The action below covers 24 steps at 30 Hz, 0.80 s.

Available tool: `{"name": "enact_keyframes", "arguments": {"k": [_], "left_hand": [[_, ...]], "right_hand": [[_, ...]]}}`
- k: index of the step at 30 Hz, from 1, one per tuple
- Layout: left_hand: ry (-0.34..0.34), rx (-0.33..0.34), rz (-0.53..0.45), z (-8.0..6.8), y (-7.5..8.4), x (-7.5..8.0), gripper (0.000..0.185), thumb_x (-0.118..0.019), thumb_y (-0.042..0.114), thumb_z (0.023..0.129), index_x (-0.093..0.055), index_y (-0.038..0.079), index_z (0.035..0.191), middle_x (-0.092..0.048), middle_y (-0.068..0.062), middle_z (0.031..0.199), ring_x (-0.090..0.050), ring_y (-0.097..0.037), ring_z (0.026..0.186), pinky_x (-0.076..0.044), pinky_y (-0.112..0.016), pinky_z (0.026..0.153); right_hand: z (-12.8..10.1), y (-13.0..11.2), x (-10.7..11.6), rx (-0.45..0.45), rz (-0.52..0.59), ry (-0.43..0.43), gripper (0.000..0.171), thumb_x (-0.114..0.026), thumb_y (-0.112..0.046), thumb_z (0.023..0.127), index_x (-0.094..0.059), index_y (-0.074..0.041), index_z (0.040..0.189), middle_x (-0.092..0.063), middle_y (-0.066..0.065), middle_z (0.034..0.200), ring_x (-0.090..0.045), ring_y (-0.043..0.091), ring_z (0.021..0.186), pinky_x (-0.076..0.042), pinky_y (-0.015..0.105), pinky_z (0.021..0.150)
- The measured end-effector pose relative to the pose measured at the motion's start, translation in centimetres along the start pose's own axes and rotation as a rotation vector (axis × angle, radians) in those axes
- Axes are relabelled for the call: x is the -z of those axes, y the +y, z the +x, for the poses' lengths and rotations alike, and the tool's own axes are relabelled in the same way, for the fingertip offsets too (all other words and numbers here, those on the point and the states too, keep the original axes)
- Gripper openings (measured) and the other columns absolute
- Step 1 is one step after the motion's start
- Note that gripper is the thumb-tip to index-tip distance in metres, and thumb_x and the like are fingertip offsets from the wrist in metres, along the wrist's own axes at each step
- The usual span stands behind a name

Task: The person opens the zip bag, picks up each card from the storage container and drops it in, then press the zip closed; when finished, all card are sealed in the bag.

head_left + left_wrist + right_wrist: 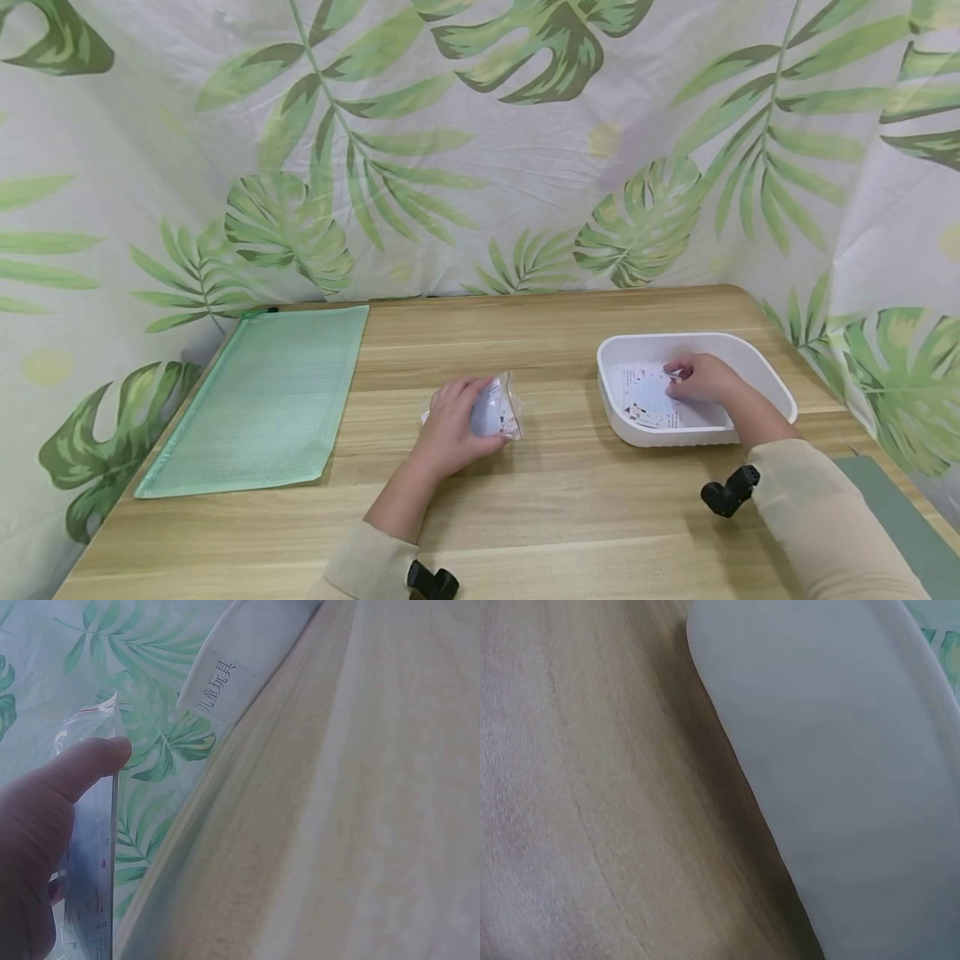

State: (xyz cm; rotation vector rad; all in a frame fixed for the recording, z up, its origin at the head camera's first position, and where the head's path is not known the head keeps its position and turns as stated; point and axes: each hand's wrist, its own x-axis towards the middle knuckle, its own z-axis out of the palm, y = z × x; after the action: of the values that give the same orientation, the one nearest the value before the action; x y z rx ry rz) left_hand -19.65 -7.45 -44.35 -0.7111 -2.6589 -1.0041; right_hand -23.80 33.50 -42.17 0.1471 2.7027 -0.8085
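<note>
Gripping a clear packet point(495, 409), the left hand point(452, 423) is over the worktop point(555, 517); the right hand point(706, 379) reaches into the white tub point(641, 432) at a printed card point(645, 393), its pinch unclear. Work seems partway: card inside, packet outside.

A clear plastic zip-type packet holding pale blue, print-patterned paper point(495, 408) is held in the left hand's grip point(450, 427), over the counter point(570, 508); the left wrist view shows it nearly edge-on, a red line near its top. A white, rounded-rectangular plastic tub point(757, 371) stands upright to its right, with black characters on its side. Inside lies a white, blue-lined paper sheet with cartoon prints point(647, 396), beside the right hand's grip point(705, 379); whether it is pinched is unclear.
</note>
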Motion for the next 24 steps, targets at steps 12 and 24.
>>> {"name": "enact_keyframes", "arguments": {"k": [12, 24], "left_hand": [[-0.005, 0.002, -0.011, 0.0, 0.0, 0.1, 0.082, -0.084, 0.034, 0.065, -0.054, 0.007, 0.136, -0.057, -0.013, 0.132, -0.049, -0.033, 0.124, -0.037, -0.049, 0.107], [-0.005, 0.004, -0.004, -0.1, 0.0, 0.1, 0.082, -0.084, 0.034, 0.066, -0.054, 0.006, 0.136, -0.057, -0.014, 0.133, -0.049, -0.033, 0.124, -0.038, -0.049, 0.107]], "right_hand": [[-0.5, 0.0, 0.5, -0.027, 0.074, 0.034, 0.044, -0.067, -0.022, 0.091, -0.058, 0.004, 0.125, -0.057, 0.019, 0.107, -0.052, 0.028, 0.094, -0.045, 0.033, 0.076], [-2.7, -0.8, 1.8, 0.119, 0.235, 0.09, 0.044, -0.062, -0.02, 0.095, -0.055, 0.011, 0.126, -0.07, 0.015, 0.1, -0.063, 0.014, 0.082, -0.057, 0.024, 0.072]]}}
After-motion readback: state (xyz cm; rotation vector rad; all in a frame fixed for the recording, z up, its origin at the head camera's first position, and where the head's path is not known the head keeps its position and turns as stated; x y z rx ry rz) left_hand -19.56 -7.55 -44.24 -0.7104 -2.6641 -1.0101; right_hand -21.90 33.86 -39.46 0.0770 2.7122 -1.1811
